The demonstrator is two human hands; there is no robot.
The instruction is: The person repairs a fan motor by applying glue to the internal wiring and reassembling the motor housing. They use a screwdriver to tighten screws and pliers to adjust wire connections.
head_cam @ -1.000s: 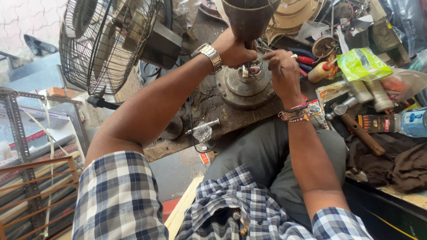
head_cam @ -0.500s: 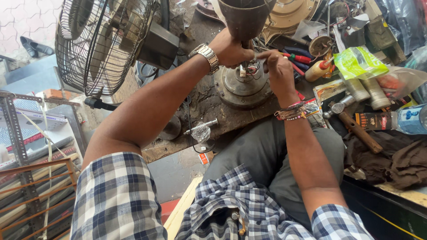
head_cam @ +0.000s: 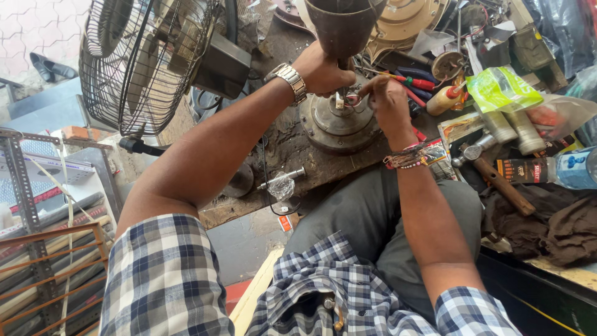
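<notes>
Left hand [head_cam: 320, 71] clenched on rod [head_cam: 342, 63] top centre — upright axis; right hand [head_cam: 387, 99] pinching wires [head_cam: 352, 98] above motor [head_cam: 339, 121].

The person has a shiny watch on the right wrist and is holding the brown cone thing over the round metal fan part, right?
Not quite: the head view shows the watch on the left wrist. The left hand does hold the brown cone over the round metal part.

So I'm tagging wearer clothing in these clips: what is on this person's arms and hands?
Both arms are bare below short sleeves of a blue, white and black checked shirt. The left hand is bare, with a silver metal-link wristwatch on its wrist. The right hand wears no glove; its wrist carries a bundle of red and beaded thread bracelets.
</notes>
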